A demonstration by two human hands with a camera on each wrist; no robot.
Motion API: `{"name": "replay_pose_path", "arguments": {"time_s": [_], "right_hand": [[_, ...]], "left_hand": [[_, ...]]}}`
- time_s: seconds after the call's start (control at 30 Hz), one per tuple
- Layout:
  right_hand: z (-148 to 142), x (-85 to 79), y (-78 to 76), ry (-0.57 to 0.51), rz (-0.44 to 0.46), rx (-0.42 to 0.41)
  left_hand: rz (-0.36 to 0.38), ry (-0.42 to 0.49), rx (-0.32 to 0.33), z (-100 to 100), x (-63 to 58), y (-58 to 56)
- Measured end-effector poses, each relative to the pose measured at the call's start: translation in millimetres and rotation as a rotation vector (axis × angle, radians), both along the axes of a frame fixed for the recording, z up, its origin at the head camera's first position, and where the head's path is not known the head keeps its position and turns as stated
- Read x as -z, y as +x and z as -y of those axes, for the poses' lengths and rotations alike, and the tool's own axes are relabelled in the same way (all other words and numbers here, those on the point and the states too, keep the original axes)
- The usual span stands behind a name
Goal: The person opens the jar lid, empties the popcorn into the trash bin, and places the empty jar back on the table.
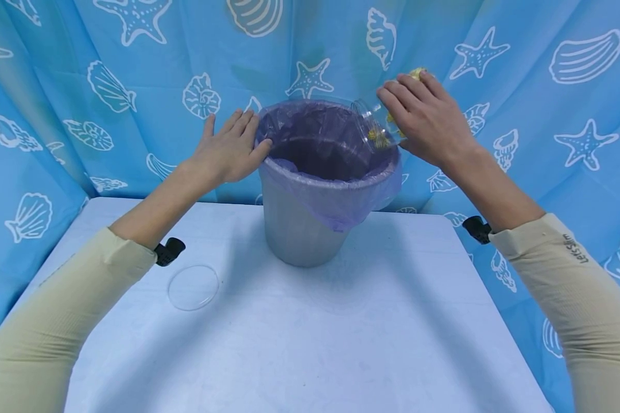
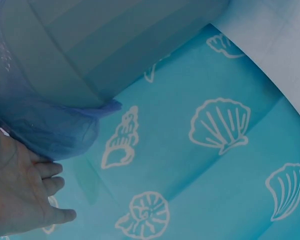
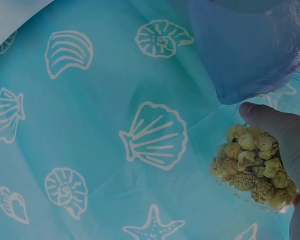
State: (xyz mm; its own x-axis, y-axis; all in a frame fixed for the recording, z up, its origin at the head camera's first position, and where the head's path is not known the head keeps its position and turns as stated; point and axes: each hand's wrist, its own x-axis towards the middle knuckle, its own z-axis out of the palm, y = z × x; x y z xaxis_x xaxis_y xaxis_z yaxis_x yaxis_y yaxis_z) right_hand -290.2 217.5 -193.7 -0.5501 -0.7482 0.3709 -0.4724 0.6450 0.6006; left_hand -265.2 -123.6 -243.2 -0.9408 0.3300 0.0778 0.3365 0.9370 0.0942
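Note:
My right hand grips a clear jar tipped on its side, its threaded mouth over the right rim of a grey bin. Inside the jar, popcorn mixed with brown wrinkled pieces sits toward its base in the right wrist view. A translucent purple bag lines the bin and folds over its rim. My left hand rests at the bin's left rim, fingers straight and palm against the bag's edge. The bottom of the bin is in shadow.
The bin stands at the back of a white table. A thin clear disc, like a jar lid, lies on the table at left. Close behind the bin hangs a blue curtain with white shells and starfish.

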Motion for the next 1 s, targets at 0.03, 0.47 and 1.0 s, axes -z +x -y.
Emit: {"name": "replay_pose_path", "arguments": {"time_s": [0.03,0.47,1.0], "right_hand": [[0.0,-0.1,-0.1,0.0,0.0,-0.003],[-1.0,0.1,-2.4,-0.03,-0.027,-0.044],[-0.1,-4.4,-1.4,0.0,-0.019,0.015]], "left_hand": [[0.0,0.0,0.0,0.0,0.1,0.0],[-0.001,-0.006,0.0,-0.2,-0.6,-1.1],[-0.009,0.002,-0.005,-0.3,-0.4,-2.7]]}}
